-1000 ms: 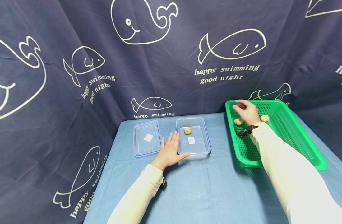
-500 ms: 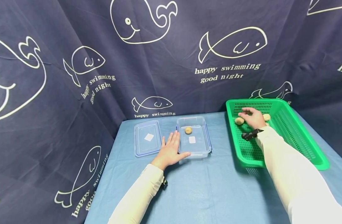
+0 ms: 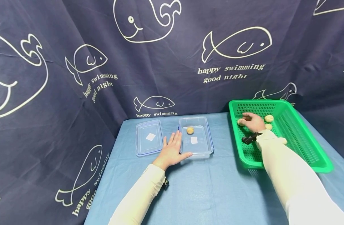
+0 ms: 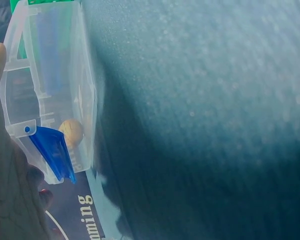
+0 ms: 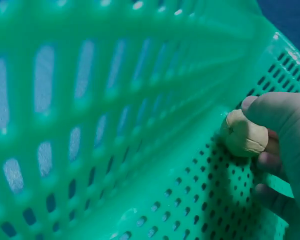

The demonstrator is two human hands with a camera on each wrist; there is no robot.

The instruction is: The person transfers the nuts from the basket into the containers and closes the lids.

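L hand (image 3: 172,152), fingers straight, rests against box (image 3: 200,148) at its 9 o'clock; lid (image 3: 144,145) further out at 9, white labels (image 3: 194,140) on both, unreadable. Nut (image 3: 190,130) in box, approx 11. R hand (image 3: 253,122) pinching 2nd nut (image 5: 244,136), basket's (image 3: 298,140) 10 o'clock. Curtain (image 3: 186,79) at 12: "happy swimming", "good night"

The right grip (image 3: 255,122) pinches a walnut (image 3: 240,122) inside the green basket (image 3: 297,134).
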